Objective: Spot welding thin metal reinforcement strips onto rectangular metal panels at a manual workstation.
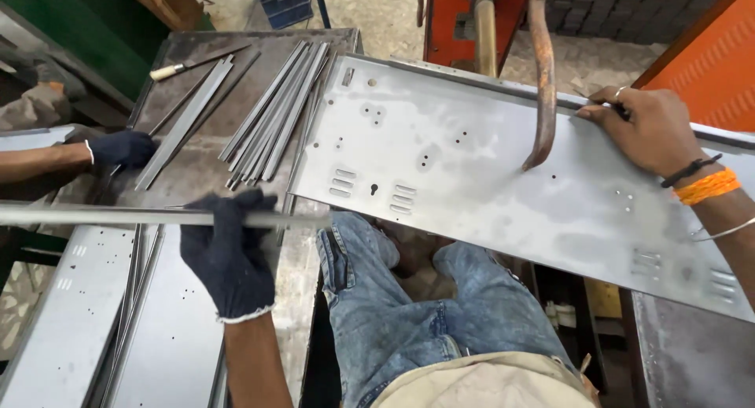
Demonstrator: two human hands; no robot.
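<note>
Head view: your two hands work a metal strip and a punched steel panel.

Your left hand (228, 255), in a dark knit glove at lower left of the frame, is clenched around a long grey metal strip (102, 216) that runs off the left edge. Your bare right hand (649, 129), upper right, grips the far edge of the punched steel panel (487, 180), which slants across the middle of the frame above your jeans (409, 306). A rusty curved bar (541, 78) hangs down onto the panel just left of that hand. A bundle of strips (271, 113) lies on the workbench (197, 172) at upper left, where another person's gloved hand (122, 148) rests.
</note>
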